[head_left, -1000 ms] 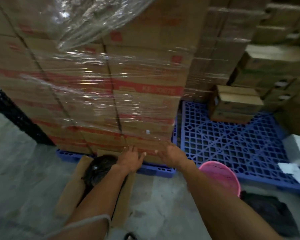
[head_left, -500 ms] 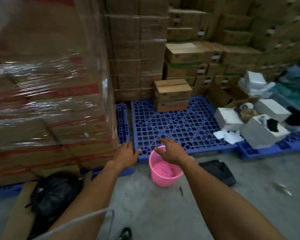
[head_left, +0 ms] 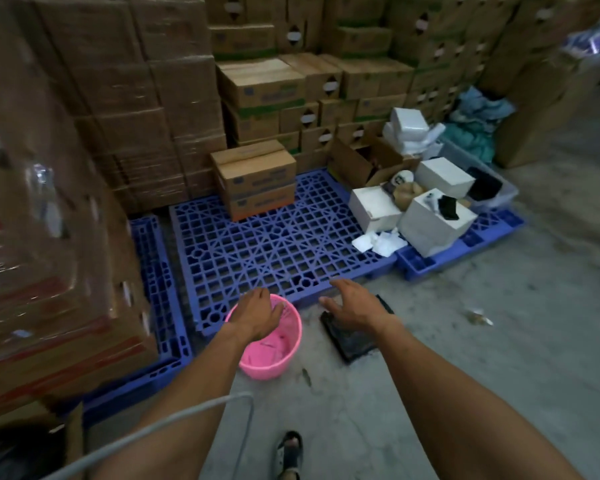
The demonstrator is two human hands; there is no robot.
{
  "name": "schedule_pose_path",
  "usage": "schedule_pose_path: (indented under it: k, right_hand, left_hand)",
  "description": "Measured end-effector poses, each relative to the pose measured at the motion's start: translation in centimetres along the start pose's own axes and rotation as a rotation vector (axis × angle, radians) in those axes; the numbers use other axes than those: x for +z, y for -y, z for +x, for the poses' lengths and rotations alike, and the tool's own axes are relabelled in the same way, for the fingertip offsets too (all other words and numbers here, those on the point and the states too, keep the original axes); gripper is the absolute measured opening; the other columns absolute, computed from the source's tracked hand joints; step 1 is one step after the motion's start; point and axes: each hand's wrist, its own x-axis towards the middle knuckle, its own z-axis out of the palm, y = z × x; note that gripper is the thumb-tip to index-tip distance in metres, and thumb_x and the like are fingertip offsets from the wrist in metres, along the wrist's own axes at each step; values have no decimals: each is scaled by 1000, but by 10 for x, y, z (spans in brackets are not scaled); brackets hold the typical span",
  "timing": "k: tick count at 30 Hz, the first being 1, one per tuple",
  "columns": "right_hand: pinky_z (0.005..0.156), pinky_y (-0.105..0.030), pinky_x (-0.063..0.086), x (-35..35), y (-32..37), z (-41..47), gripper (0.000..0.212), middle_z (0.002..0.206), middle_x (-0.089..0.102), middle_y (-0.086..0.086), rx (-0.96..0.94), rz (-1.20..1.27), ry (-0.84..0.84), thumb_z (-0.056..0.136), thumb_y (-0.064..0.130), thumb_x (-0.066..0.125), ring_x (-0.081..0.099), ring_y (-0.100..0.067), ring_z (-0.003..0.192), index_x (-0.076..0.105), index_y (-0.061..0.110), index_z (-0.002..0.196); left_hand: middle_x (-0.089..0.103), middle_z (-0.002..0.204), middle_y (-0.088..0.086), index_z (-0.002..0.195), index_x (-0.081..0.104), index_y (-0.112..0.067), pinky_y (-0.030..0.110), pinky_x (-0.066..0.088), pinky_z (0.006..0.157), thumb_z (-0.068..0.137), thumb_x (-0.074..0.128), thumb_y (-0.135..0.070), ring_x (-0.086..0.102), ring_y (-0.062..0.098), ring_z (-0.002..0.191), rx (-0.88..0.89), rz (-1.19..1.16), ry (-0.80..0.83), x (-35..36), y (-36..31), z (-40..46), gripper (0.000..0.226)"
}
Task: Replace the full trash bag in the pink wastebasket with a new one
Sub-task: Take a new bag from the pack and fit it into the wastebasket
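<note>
**Bin's empty, new bag next**

The round pink plastic wastebasket [head_left: 270, 341] sits unlined on the floor. A second ago both hands were at the full black bag in the cardboard box; now the left hand [head_left: 257, 315] hovers over the wastebasket, fingers loose and empty. Right hand [head_left: 355, 304] spreads, holding nothing, over the flat black folded bag [head_left: 352, 339] just right of the wastebasket.

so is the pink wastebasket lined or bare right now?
Bare, apparently: the pink wastebasket stands upright on the floor, pink inner wall exposed, no bag over the rim. The left hand covers part of its mouth.
</note>
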Motion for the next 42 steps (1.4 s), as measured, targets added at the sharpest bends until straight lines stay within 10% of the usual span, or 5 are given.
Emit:
schedule_pose_path:
  k: [11,25,42]
  right_hand:
    - [110,-38,40,-62,-136,65,68,151,47,-11,178,64,7,96,56,51,48,-28,135,44,13,148]
    - [107,-35,40,-65,-339,179,60,144,53,-14,-2,27,164,97,50,52,49,-30,131,48,11,143]
    - [116,-36,31,230,-553,333,66,157,39,-13,-98,-65,232,98,46,54,36,-30,144,37,12,153]
  left_hand:
    - [49,139,21,136,45,-1,42,39,107,101,36,-50,48,36,126,101,18,104,7,-105,123,60]
    - [45,146,20,144,38,-3,42,37,110,102,32,-51,45,35,132,-189,-120,121,125,-232,228,64]
    - [18,163,19,155,17,2,36,9,124,89,2,-58,19,30,150,-133,8,60,468,-201,377,90]
